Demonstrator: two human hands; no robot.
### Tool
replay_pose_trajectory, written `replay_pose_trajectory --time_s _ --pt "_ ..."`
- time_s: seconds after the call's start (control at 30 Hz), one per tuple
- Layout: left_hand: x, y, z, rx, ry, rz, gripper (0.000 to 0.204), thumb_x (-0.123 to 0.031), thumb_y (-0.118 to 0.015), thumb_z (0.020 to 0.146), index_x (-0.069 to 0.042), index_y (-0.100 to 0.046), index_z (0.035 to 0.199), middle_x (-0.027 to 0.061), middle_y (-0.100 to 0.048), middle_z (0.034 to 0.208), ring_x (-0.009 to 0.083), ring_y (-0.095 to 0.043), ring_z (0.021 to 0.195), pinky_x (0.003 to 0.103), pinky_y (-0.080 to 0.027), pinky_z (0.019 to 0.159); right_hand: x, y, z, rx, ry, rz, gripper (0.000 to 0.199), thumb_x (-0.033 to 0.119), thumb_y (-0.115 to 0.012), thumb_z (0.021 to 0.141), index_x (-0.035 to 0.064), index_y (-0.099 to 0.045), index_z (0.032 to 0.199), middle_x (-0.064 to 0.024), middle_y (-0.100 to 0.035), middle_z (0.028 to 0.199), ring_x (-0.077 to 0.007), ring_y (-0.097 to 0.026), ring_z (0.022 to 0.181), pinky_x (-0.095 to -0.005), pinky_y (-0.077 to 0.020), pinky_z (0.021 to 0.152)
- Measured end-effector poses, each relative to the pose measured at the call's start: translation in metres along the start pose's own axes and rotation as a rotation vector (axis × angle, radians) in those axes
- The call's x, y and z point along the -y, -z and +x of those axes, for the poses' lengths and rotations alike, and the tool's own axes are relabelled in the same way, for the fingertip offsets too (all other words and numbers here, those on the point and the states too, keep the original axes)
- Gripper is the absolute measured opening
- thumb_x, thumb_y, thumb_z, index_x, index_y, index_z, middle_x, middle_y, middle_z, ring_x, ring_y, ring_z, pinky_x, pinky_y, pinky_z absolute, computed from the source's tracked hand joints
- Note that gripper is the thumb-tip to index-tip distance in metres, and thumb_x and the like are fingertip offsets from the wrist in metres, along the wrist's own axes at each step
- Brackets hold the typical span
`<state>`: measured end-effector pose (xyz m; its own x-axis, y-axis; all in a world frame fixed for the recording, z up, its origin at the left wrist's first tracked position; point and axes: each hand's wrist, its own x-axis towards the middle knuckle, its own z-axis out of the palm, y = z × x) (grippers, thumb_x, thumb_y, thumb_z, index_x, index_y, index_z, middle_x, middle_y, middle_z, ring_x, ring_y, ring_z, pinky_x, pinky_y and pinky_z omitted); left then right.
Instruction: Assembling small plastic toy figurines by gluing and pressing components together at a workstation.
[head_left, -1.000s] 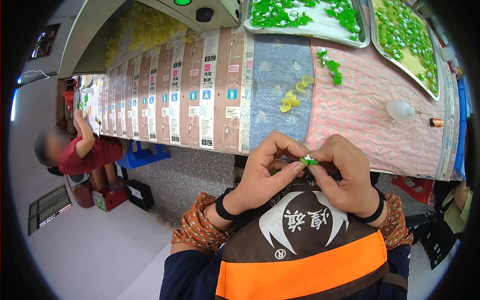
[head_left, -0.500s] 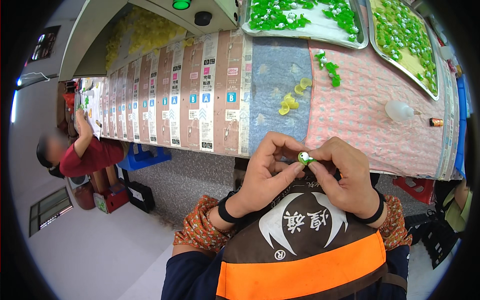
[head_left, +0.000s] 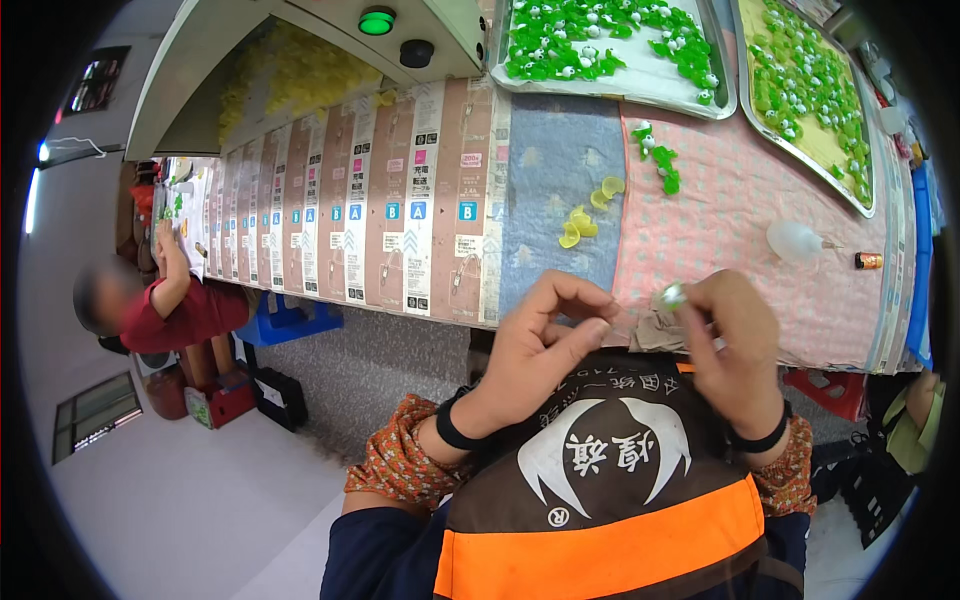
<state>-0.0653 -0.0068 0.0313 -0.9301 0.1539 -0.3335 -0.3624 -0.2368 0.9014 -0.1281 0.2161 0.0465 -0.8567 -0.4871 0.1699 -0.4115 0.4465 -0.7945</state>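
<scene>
A small green and white toy figure (head_left: 672, 296) is pinched in the fingertips of my right hand (head_left: 735, 340), above the near edge of the pink cloth. Under it lies a crumpled grey-brown rag (head_left: 656, 332). My left hand (head_left: 540, 350) is near the table edge, thumb and forefinger apart, with nothing visible between them. Beyond it, several translucent yellow pieces (head_left: 577, 228) rest on the blue cloth (head_left: 560, 130). A few finished-looking green and white figures (head_left: 657, 157) sit farther off on the pink cloth (head_left: 710, 215).
Two metal trays of green figures, a left one (head_left: 620, 92) and a right one (head_left: 808, 165), stand at the back. A white squeeze bottle (head_left: 795, 241) with a needle tip and a small dark cylinder (head_left: 868, 261) lie right. A conveyor belt (head_left: 370, 220) runs left, where another person (head_left: 200, 300) works.
My hands have parted. The right hand has carried the toy figure to the right, away from the left hand, and the grey-brown rag now shows beneath it.
</scene>
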Motion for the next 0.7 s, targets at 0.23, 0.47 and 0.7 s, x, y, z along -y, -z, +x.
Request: replay_pose_trajectory --time_s 0.23,0.47,0.7 --pt "-0.023 0.028 0.021 -0.232 -0.156 0.253 0.014 -0.011 -0.058 0.098 -0.003 -0.057 0.11 0.0071 -0.064 0.106 0.0121 -0.06 0.099 0.027 -0.054 0.077 -0.037 0.033 -0.01 -0.174 -0.065 -0.605 0.016 -0.006 -0.063 0.083 0.0027 -0.058 0.097 -0.0148 -0.056 0.087 -0.0345 -0.057 0.081 -0.0446 -0.0459 0.066" --pt "-0.042 0.029 0.044 -0.237 -0.175 0.542 0.012 -0.011 -0.061 0.096 -0.003 -0.061 0.105 0.0044 -0.065 0.102 0.0091 -0.06 0.095 0.024 -0.05 0.072 -0.034 0.039 -0.017 -0.181 -0.269 -0.473 0.014 0.0 -0.064 0.085 0.002 -0.052 0.092 -0.0122 -0.053 0.083 -0.0262 -0.055 0.07 -0.0377 -0.0455 0.063" --pt "-0.047 0.007 0.09 -0.282 -0.521 1.298 0.012 -0.015 -0.066 0.088 -0.009 -0.065 0.098 0.0064 -0.063 0.088 0.0262 -0.06 0.082 0.037 -0.049 0.069 -0.063 0.076 -0.031 -0.455 -0.481 -0.323 0.018 0.002 -0.066 0.086 0.0041 -0.056 0.1 -0.0009 -0.049 0.088 -0.0095 -0.043 0.074 -0.0246 -0.0394 0.064"
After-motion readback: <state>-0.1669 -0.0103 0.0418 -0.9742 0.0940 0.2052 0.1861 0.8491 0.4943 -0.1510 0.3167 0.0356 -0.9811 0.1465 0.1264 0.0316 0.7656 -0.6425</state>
